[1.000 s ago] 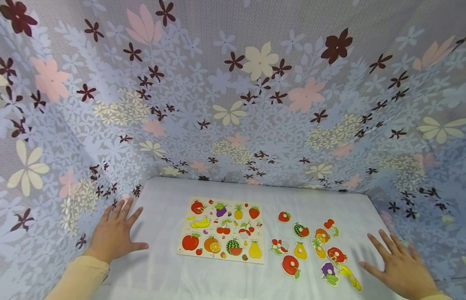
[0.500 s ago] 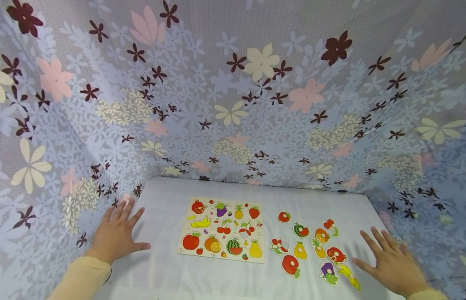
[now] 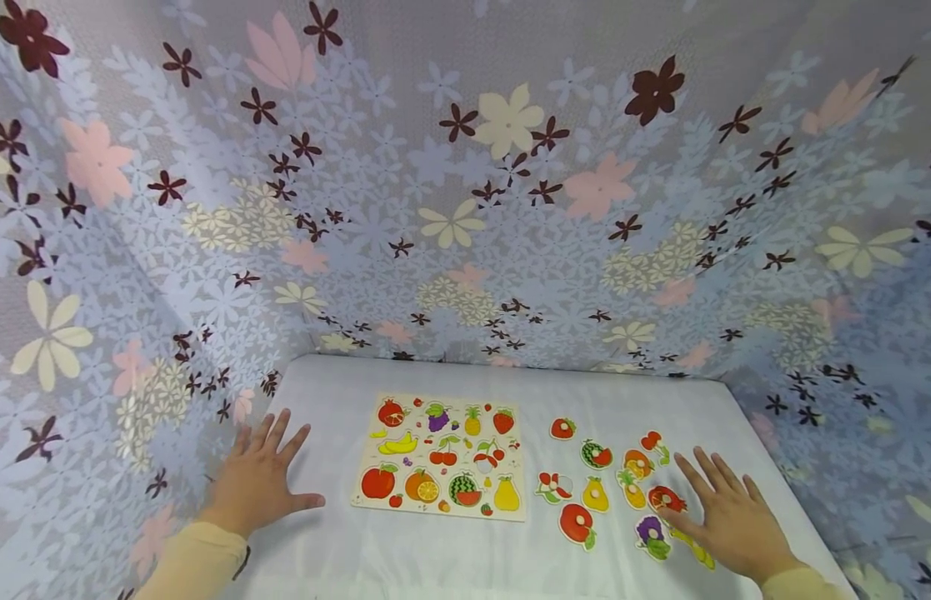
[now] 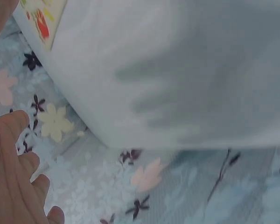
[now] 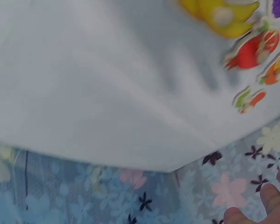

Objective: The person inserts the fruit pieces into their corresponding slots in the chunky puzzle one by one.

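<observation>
Right hand (image 3: 731, 523), fingers spread and grasping nothing, over the loose fruit pieces (image 3: 594, 495) on the white table (image 3: 405, 567), right of the puzzle board (image 3: 442, 457); left hand (image 3: 257, 479), fingers spread flat, left of the board.

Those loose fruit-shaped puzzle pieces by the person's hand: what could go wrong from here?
The right hand, fingers spread, lies among the closely packed loose fruit-shaped puzzle pieces, partly over the yellow banana piece and beside the red pomegranate piece; a sweep might nudge neighbours out of place. The pieces look thin and flat on the white cloth-covered table, so pinching one up may slip. The wooden fruit puzzle board lies loose, the left hand off it, so it may slide.
</observation>
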`<act>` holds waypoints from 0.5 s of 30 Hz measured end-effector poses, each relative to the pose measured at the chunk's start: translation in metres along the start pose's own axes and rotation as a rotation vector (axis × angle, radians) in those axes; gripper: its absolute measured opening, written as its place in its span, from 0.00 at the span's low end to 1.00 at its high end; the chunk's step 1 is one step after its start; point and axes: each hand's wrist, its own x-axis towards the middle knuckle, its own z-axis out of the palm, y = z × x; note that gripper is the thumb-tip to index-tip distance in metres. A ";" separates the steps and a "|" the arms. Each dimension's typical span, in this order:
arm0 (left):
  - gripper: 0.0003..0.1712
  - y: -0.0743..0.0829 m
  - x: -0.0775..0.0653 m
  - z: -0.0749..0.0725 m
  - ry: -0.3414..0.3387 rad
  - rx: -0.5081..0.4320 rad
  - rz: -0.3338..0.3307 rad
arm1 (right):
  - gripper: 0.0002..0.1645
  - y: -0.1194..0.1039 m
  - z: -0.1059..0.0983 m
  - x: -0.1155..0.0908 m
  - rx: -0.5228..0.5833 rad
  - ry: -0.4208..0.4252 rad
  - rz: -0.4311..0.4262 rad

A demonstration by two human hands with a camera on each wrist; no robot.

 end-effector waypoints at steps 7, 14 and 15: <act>0.64 0.030 0.005 0.018 -0.014 -0.037 -0.002 | 0.59 -0.031 0.009 0.008 0.050 0.005 -0.014; 0.64 0.055 0.008 0.036 -0.064 -0.086 -0.006 | 0.57 -0.063 0.019 0.012 0.102 0.046 -0.053; 0.64 0.057 0.009 0.039 -0.071 -0.090 -0.009 | 0.56 -0.067 0.021 0.012 0.109 0.057 -0.065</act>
